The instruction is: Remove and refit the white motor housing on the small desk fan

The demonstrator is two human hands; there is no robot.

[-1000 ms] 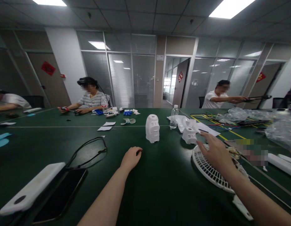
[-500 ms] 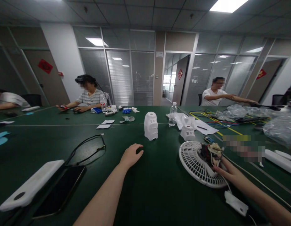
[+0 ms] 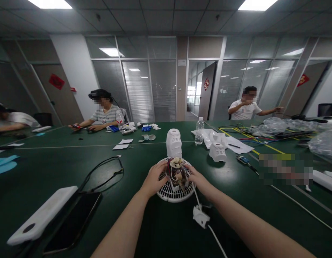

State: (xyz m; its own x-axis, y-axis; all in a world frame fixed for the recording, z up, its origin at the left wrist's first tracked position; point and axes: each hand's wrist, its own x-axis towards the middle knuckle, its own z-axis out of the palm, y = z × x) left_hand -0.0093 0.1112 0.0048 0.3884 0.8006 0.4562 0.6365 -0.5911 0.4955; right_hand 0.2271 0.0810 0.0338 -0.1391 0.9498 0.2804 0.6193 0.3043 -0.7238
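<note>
A round white fan grille (image 3: 166, 194) lies in front of me, with a bare motor and wiring (image 3: 179, 174) on top of it. My left hand (image 3: 154, 180) grips its left side, fingers curled in beside the motor. On the opposite side my right hand (image 3: 200, 182) holds it, thumb and fingers close to the motor; some fingertips are hidden. A white cord leads from the motor to a small white box (image 3: 200, 216) on the table. Just behind the grille stands a tall white plastic housing (image 3: 174, 142).
A second white housing (image 3: 217, 152) and a water bottle (image 3: 199, 130) stand to the right. A phone (image 3: 74, 222), a white power bank-like block (image 3: 42, 215) and a black cable (image 3: 101, 179) lie at left. Co-workers sit across the green table (image 3: 139, 233).
The fan grille with its motor has moved left from my right side to the middle, carried by my right hand. My left hand has come onto it. The small white box has shifted left too.
</note>
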